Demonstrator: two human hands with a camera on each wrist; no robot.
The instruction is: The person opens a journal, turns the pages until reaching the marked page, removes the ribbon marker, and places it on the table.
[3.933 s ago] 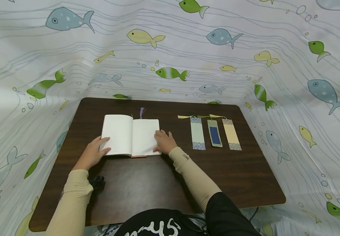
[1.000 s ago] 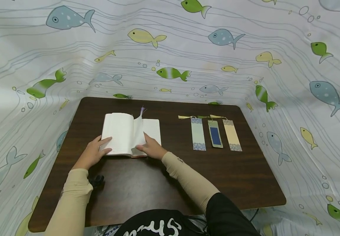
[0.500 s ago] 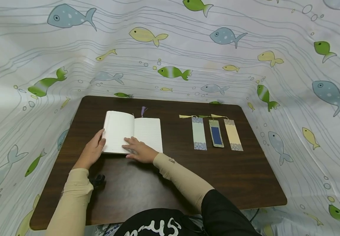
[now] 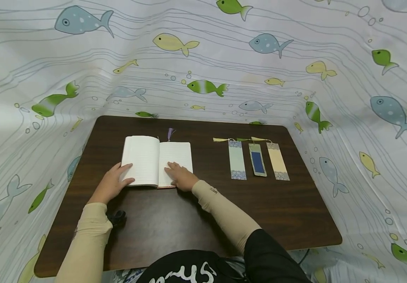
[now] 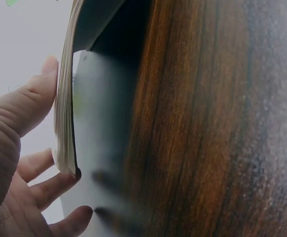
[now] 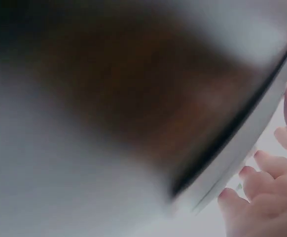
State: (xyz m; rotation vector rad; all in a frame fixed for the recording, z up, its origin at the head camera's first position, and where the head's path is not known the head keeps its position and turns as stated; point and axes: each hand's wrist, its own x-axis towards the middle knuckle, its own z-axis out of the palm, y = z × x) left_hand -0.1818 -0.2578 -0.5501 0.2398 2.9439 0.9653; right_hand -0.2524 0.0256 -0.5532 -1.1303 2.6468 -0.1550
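An open notebook (image 4: 141, 157) with ruled white pages lies on the brown table, left of centre. My left hand (image 4: 110, 182) holds its left side, with the thumb and a finger over the page. In the left wrist view the thumb (image 5: 37, 94) presses one face of the page block (image 5: 64, 108), and other fingertips reach its edge. My right hand (image 4: 182, 176) rests on the lower part of the right page with its fingers extended. A purple tassel (image 4: 170, 133) sticks out past the notebook's top edge. The right wrist view is blurred, with fingers (image 6: 269, 182) beside the page edge.
To the right lie three tasselled bookmarks: a pale green one (image 4: 237, 159), a smaller one with a dark blue panel (image 4: 257, 161) and a cream one (image 4: 277, 161). A fish-patterned curtain (image 4: 203, 59) surrounds the table (image 4: 267, 212).
My right hand turned a leaf from right to left, pressed the left page, then moved back onto the right page. My left thumb and finger lifted off the left page and returned.
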